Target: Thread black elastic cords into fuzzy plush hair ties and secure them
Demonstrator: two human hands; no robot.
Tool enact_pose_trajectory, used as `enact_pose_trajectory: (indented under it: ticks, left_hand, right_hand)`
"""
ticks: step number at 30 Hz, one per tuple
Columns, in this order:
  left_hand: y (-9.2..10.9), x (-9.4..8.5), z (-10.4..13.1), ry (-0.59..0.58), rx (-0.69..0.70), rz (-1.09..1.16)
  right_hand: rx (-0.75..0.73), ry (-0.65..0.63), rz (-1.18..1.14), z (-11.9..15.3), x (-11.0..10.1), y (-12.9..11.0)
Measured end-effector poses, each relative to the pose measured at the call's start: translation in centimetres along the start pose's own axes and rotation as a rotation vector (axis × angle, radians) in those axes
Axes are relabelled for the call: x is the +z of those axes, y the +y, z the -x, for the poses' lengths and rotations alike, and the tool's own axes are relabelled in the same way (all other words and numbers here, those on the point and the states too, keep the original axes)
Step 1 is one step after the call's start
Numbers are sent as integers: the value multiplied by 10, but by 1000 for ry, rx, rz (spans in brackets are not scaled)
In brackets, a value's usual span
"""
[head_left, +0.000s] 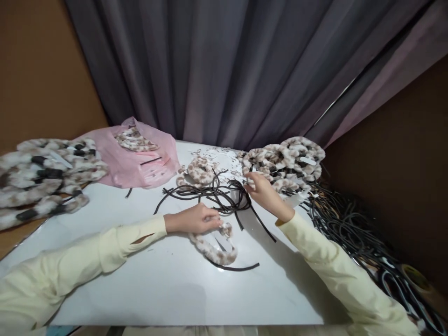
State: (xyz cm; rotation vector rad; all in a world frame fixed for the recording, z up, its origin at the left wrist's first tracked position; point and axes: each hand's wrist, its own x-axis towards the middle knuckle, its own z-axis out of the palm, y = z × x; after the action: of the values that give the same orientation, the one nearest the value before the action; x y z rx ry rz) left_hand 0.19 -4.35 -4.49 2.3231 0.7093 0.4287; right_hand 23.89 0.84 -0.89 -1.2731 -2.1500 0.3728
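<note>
My left hand (196, 219) is closed, its fingertips pinched on the upper edge of a fluffy white-and-brown ring (212, 252). A white tag (222, 242) lies inside that ring, and a short black cord (241, 268) sticks out below it. My right hand (265, 195) is over the right end of a tangle of black cords (224, 198), thumb and forefinger apart with nothing visible between them. Just beyond the cords sits a smaller bundle of fluffy rings (201, 169).
Fluffy rings heap up at the left (38, 182) and the back right (290, 158). A pink plastic bag (157, 175) holds more. Small white tags with metal clasps (227, 158) lie at the back. Many black cords (350, 233) pile along the right edge of the white table (140, 294).
</note>
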Motion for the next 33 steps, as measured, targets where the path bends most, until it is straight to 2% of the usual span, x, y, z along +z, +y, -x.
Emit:
enact_pose_trajectory:
  ticks: [3,6,14,18,21,23,25,29,31,33]
  left_hand:
    - [2,9,4,48,129,-369]
    - [3,13,5,60,183,-546]
    - [4,10,3,74,198,-659]
    - [3,11,3,80,186,-675]
    - [1,13,3,99,187,-678]
    - [1,13,3,103,179,-673]
    - [1,13,3,95,165,-660]
    - [1,12,4,76,144,-631]
    - [1,11,4,85,132,-618]
    - [1,10,5,100,113,-606]
  right_hand:
    - [-138,-179,45,-6,19,-21]
    - [-245,-250,78,-12,43,-41]
    - [-379,-297,56,-50,99,-67]
    - [-413,-337,40,-63,115,-82]
    - [-423,-385,19,-70,119,-93]
    - [-406,-406,-15,-76,115,-99]
    - [-362,-405,-68,-84,102,-103]
    - [-223,-352,-237,-98,51,-110]
    - [-69,-309,-668,-99,20,-114]
    - [6,-314,-922,-94,-6,-117]
